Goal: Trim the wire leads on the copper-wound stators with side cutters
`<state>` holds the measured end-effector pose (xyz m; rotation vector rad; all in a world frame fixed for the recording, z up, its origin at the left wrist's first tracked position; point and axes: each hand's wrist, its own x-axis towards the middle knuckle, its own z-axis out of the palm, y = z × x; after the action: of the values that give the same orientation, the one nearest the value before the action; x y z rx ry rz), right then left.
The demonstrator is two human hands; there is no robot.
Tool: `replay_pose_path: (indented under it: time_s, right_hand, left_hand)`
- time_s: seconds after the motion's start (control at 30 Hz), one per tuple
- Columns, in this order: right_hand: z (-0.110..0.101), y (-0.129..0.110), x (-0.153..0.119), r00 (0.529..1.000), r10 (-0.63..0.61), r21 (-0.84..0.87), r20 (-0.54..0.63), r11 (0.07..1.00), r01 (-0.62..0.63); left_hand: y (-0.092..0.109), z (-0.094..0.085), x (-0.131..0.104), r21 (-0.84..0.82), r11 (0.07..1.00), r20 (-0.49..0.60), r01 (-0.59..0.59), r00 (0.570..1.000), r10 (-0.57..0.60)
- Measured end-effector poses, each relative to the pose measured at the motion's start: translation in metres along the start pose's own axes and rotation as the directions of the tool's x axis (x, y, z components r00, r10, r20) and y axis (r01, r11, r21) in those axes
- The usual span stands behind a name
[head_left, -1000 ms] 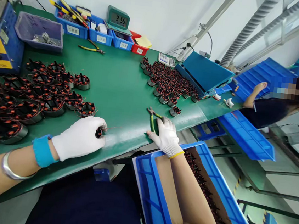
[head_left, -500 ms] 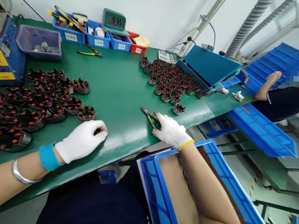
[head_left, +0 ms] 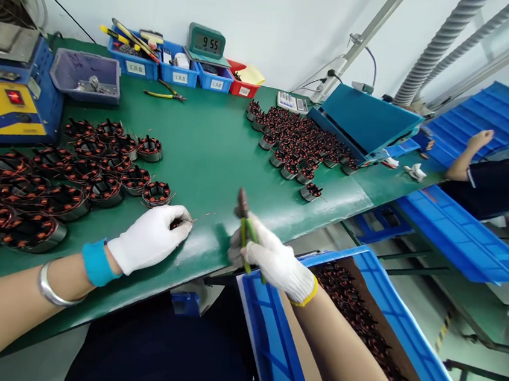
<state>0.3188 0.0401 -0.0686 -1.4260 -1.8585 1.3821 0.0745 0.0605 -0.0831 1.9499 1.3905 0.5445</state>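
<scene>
My left hand (head_left: 154, 237), in a white glove, is closed around a copper-wound motor stator (head_left: 178, 222), mostly hidden by the fingers. A thin wire end (head_left: 206, 215) sticks out from it to the right. My right hand (head_left: 275, 256), gloved too, grips cutting pliers (head_left: 248, 235) with green handles, raised over the table's front edge with the dark jaws pointing up and away. Left of and beyond my left hand stand several wound stators (head_left: 104, 190) in a group. Another dense group of stators (head_left: 297, 134) fills the back right, with a single stator (head_left: 311, 191) at its near end.
A blue crate (head_left: 268, 319) holding stators stands below the table's front edge. Tool boxes (head_left: 178, 73), a clock (head_left: 206, 41) and yellow-handled pliers (head_left: 164, 94) are at the back. A yellow-blue device (head_left: 12, 110) stands left. A co-worker (head_left: 501, 180) sits at the far right.
My right hand has lifted the green-handled pliers off the table and brought them nearer to me. My left hand still holds the stator. The view has shifted slightly.
</scene>
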Motion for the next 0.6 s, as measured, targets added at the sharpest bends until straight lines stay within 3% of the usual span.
replay_pose_path:
  time_s: [0.07,0.17,0.6]
  right_hand:
    - [0.013,-0.014,-0.004,0.961,0.068,0.243,0.268,0.961,-0.136]
    - [0.024,-0.024,-0.004,0.901,0.142,0.293,0.410,0.915,-0.278]
    - [0.026,-0.026,-0.006,0.913,0.249,0.213,0.322,0.921,-0.326]
  left_hand:
    - [-0.002,0.001,0.000,0.000,1.000,-0.011,-0.019,1.000,0.019]
    - [-0.004,0.002,0.000,-0.007,0.999,-0.008,-0.031,0.999,0.031]
    - [-0.006,0.004,0.001,-0.003,0.999,-0.030,-0.039,0.999,0.039]
